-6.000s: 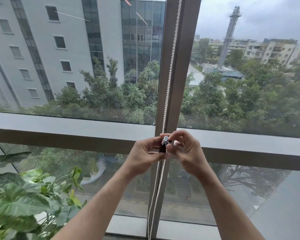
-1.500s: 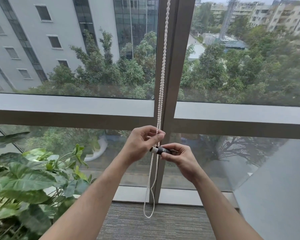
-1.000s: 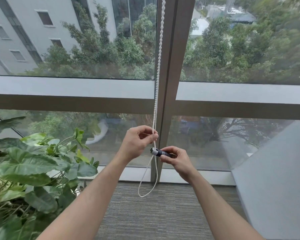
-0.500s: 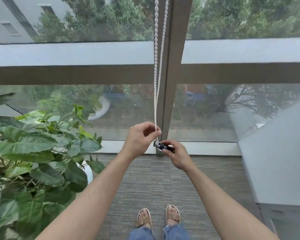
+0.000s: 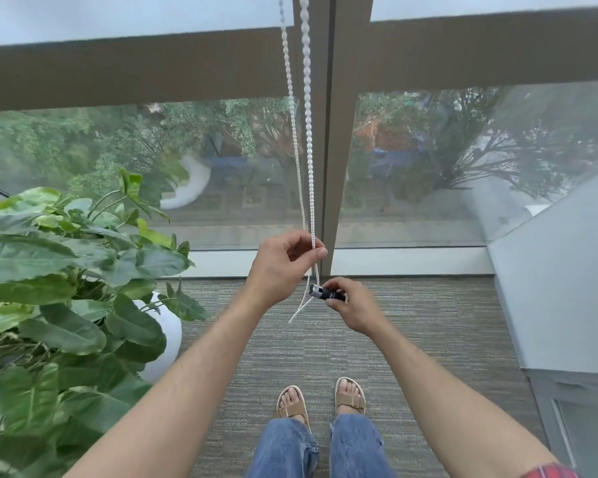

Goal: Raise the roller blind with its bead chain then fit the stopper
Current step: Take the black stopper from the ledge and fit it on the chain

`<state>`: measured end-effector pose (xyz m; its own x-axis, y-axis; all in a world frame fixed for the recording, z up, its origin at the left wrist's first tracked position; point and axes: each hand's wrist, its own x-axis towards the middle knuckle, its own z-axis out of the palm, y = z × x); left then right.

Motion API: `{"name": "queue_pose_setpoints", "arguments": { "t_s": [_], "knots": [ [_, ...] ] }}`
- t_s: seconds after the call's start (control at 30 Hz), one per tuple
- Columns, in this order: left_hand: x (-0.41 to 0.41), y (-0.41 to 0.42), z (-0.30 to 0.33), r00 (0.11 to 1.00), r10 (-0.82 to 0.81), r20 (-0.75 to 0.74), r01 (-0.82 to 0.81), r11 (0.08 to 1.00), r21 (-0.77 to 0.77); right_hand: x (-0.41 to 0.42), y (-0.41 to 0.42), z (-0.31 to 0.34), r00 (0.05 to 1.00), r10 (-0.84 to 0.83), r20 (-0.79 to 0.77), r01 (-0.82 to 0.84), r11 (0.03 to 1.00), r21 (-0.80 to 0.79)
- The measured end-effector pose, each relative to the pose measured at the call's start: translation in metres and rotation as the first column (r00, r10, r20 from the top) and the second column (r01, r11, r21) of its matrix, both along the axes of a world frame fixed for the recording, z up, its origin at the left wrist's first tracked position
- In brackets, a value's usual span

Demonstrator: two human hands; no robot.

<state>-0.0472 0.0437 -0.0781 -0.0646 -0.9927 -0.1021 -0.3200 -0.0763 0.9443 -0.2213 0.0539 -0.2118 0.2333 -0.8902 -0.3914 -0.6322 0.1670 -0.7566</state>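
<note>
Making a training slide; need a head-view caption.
Left hand pinches the bead chain; right hand holds the black stopper against it.

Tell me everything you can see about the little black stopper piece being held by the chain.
The stopper is a small, dark cylinder with a pale grey or silvery cap at its left end and faint light marking on its side, too small to read. It looks like plastic. It lies roughly level, cap pointing left, pinched at its right part by the right hand. Its cap end meets the white bead chain, which the left hand pinches just above. Whether it is clipped on cannot be told.
</note>
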Motion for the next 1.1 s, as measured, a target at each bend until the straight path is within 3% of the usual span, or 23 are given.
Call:
{"name": "queue_pose_setpoints", "arguments": {
  "t_s": [0.43,1.1],
  "knots": [
    [0.014,0.007,-0.093,0.999,0.013,-0.053,-0.016,0.998,-0.060,0.020,0.013,-0.139,0.990,0.064,-0.128,-0.050,0.993,0.110],
    [0.014,-0.006,-0.224,1.000,-0.029,-0.008,0.028,0.992,-0.125,0.040,0.005,-0.319,0.993,-0.090,-0.071,0.108,0.946,0.307]
  ]
}}
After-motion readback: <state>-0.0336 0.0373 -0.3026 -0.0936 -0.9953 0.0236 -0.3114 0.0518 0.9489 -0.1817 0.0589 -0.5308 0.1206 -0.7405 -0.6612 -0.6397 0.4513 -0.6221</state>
